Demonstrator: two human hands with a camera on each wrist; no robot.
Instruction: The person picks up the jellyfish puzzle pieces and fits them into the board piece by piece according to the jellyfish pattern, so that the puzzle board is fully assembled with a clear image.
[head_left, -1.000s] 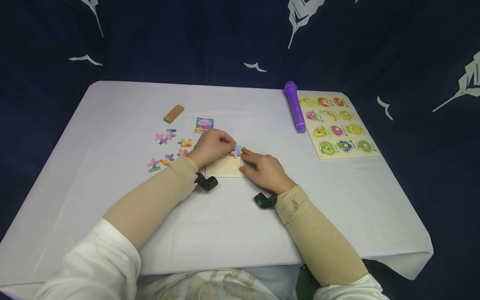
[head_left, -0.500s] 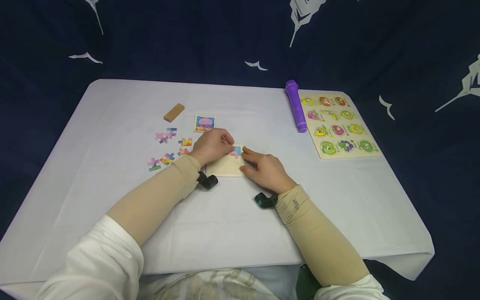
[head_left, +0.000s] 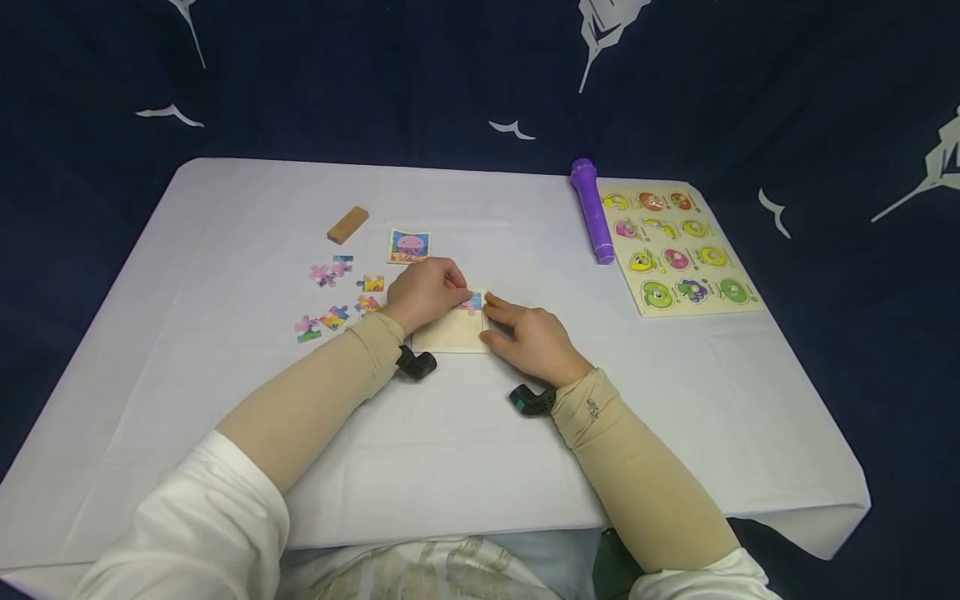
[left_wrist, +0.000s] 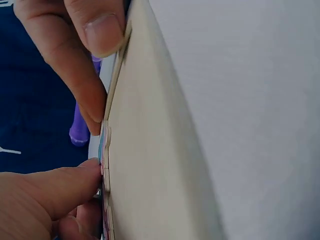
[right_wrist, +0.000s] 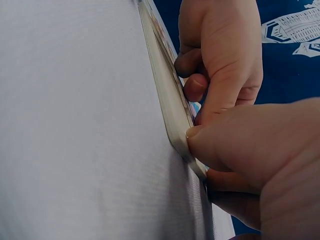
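Note:
My left hand (head_left: 427, 292) reaches over a small pale wooden puzzle tray (head_left: 448, 335). Its straight thumb presses a blue-and-pink jigsaw piece (head_left: 473, 302) lying near the tray's far right corner; the other fingers are bent above. More piece edges (left_wrist: 109, 220) show along the tray in the left wrist view, beneath that hand, which hides them from the head view. At the tray's right side, my right hand (head_left: 536, 342) holds the edge, thumb nearer me and index finger farther back. In the right wrist view, the right thumb (right_wrist: 212, 142) rests on the tray's corner.
Several loose jigsaw pieces (head_left: 333, 317) lie left of the tray. Behind are a small picture card (head_left: 409, 247) and a brown wooden block (head_left: 348, 226). A purple microphone (head_left: 592, 212) lies against a fruit puzzle board (head_left: 682, 250) at the back right of the white-covered table (head_left: 420, 467).
My left hand has lowered the blue-and-pink piece from a tilted pinch to flat in the tray, and its thumb now presses it. The right hand stays at the tray's right edge.

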